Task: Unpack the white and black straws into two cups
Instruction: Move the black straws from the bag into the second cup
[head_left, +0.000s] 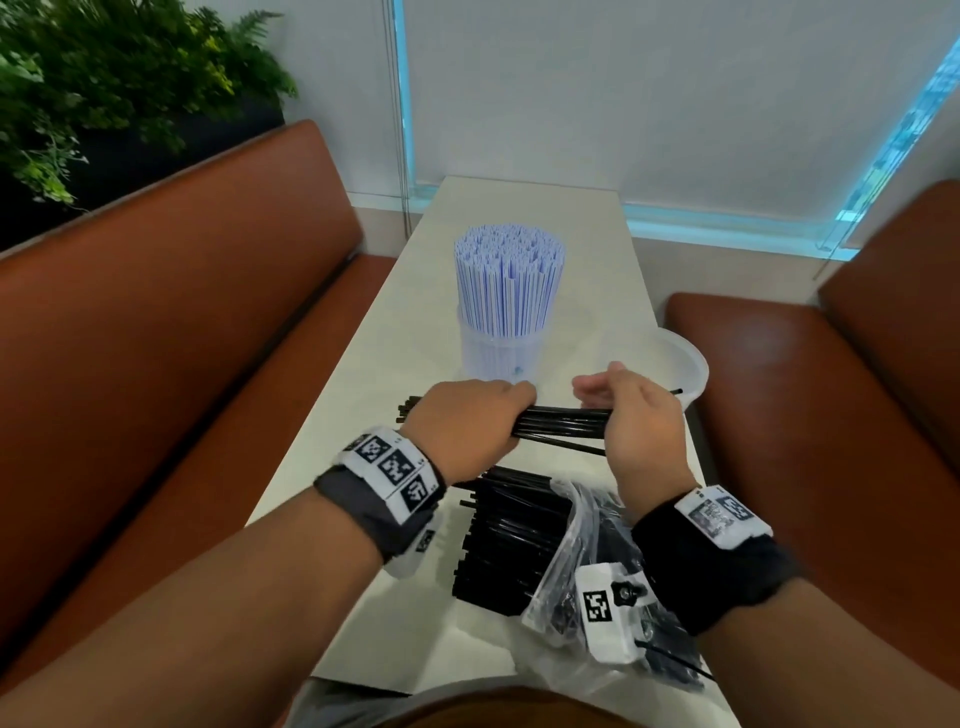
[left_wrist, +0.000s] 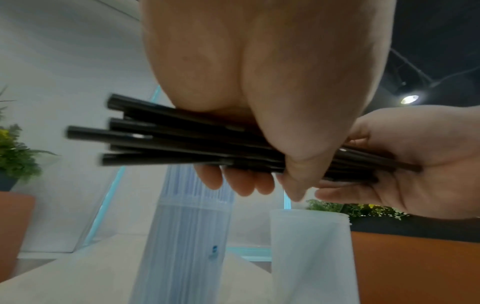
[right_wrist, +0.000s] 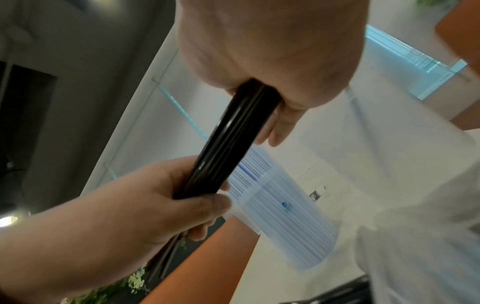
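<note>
I've got both my left hand and right hand curled tight round the black straw bundle, lying crosswise, ends toward the table's side edges.

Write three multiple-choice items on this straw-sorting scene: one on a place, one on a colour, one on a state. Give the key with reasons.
1. Where does the clear plastic cup of white straws stand?
A. On the table beyond the hands
B. On the bench seat
C. Inside the bag

2. What colour is the bundle of thin plastic straws held in both hands?
A. White
B. Black
C. Green

3. What state is the second clear plastic cup, by the right hand?
A. Full of straws
B. Tipped over
C. Upright, nearly empty

Key: 1 A, it stands beyond the left hand; 2 B, the held bundle is black; 3 C, it stands upright with at most a stray black straw at its rim.
</note>
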